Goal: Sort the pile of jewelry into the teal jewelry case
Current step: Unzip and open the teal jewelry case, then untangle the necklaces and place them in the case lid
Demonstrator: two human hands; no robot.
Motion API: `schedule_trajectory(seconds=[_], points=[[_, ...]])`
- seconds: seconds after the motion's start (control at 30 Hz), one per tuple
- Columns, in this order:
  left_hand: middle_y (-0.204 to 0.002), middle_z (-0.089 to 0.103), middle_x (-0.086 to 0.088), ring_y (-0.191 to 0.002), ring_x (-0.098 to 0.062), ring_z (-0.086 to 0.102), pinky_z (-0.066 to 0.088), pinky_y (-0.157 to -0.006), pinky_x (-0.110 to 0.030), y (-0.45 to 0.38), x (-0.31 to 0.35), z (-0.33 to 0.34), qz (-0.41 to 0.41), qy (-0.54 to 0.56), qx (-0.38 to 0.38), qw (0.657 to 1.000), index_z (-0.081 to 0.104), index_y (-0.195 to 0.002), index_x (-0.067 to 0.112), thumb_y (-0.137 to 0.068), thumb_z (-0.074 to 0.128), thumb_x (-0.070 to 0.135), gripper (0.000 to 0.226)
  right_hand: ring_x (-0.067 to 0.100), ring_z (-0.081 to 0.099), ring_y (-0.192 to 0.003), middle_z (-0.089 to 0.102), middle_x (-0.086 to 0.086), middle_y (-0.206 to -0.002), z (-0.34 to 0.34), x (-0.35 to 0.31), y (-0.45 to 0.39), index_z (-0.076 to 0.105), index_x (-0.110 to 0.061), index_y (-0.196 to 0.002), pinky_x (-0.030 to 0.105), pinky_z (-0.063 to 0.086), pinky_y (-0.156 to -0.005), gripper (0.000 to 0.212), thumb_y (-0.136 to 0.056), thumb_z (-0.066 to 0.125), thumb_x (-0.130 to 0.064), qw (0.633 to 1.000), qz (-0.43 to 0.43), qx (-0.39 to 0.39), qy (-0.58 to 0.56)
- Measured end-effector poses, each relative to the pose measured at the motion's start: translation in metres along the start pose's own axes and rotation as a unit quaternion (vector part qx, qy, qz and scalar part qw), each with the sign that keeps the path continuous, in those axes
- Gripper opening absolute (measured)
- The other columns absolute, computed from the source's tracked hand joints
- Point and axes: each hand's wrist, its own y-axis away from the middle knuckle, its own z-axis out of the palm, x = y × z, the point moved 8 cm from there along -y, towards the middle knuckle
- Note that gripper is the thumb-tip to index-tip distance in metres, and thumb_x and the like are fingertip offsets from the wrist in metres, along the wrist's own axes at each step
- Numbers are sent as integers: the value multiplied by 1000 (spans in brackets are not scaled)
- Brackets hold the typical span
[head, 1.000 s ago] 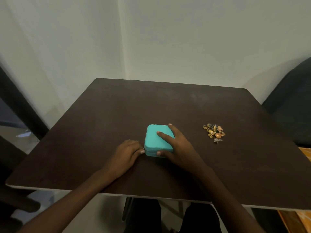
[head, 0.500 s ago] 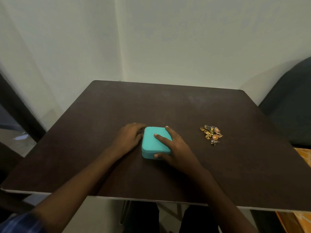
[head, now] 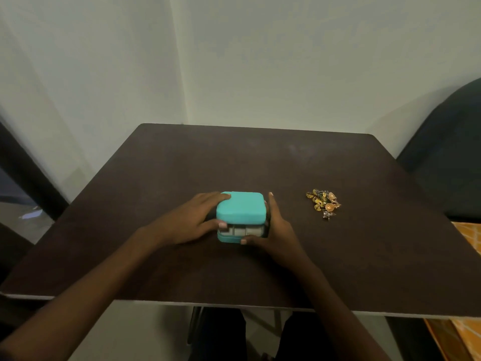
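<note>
The teal jewelry case point(head: 240, 211) sits in the middle of the dark table point(head: 260, 162), its lid raised a little at the front so pale compartments show in the gap. My left hand point(head: 194, 221) grips the lid from the left, thumb under its front edge and fingers along its far left corner. My right hand point(head: 274, 230) holds the case's base from the right, thumb on the front of the base, fingers up along the right side. A small pile of gold-coloured jewelry point(head: 322, 203) lies on the table to the right of the case, apart from both hands.
A dark chair back point(head: 447, 152) stands past the table's right edge. Walls meet in a corner behind the table. Orange patterned fabric point(head: 468, 238) shows low on the right.
My left hand went from the case's front left round its left side and now lifts the lid. My right hand slid off the lid's top to the case's right side. The case has opened slightly.
</note>
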Motion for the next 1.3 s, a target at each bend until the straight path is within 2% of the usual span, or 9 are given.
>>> schedule_trajectory(seconds=[0.1,0.2,0.27,0.43,0.63,0.7,0.8,1.1,1.3], points=[[-132,49,2,-118,-5,43,37,-98,-24,-12,0,-16,-1,68,43,997,40,-135,26,-77,24,78,80,-7,45,-118,48,-17,-135,1,1,1,4,-24,-149,11,40,-98,115,-65,83,-21,1000,-6,-3,-3],[-119,58,-2,-107,-12,55,43,-87,-21,-24,0,-30,-26,163,117,979,50,-126,19,-95,28,52,51,-23,47,-103,47,-34,-115,0,-1,2,25,-37,-136,2,40,-88,92,-67,82,-17,1000,-10,0,2],[-110,59,-2,-98,-15,57,42,-79,-18,-33,-3,-33,-71,201,165,963,52,-125,16,-100,25,40,43,-17,47,-107,50,-26,-121,-1,-2,3,32,-41,-129,11,44,-93,82,-67,81,-19,1000,-12,3,12],[-105,64,0,-97,-14,62,50,-87,-34,-52,-19,-19,-174,328,189,909,58,-105,28,-96,20,54,47,16,32,-138,36,3,-149,2,-4,5,42,-20,-133,38,39,-108,74,-69,79,-28,997,-25,10,70],[-111,68,-5,-100,-19,65,51,-93,-44,-54,-32,3,-224,402,207,864,65,-111,22,-92,22,61,61,13,35,-132,36,0,-147,2,-4,-2,50,-20,-130,31,39,-103,61,-78,66,-47,994,-17,20,107],[-105,70,-5,-96,-20,67,52,-91,-47,-54,-34,9,-234,410,222,853,65,-100,25,-93,23,59,55,10,44,-117,48,0,-130,-5,-13,-6,57,-19,-122,21,37,-88,47,-84,60,-47,983,-32,104,150],[-98,69,-4,-91,-20,67,53,-87,-46,-52,-35,12,-253,381,260,851,63,-94,23,-97,23,52,49,14,48,-102,57,0,-107,-14,-30,-19,66,-18,-105,22,36,-74,30,-88,56,-41,958,-29,212,194],[-90,66,0,-82,-13,62,43,-60,-21,-46,-31,8,-236,336,321,853,63,-95,17,-99,25,43,46,25,54,-97,64,5,-103,12,-51,-56,66,-16,-99,36,40,-80,26,-89,55,-37,920,7,197,339],[-86,67,-1,-82,-17,63,49,-70,-33,-46,-34,9,-224,322,327,860,62,-88,18,-99,25,45,46,18,61,-76,67,1,-84,6,-46,-59,66,-13,-83,35,53,-66,20,-88,51,-25,961,14,206,182]])
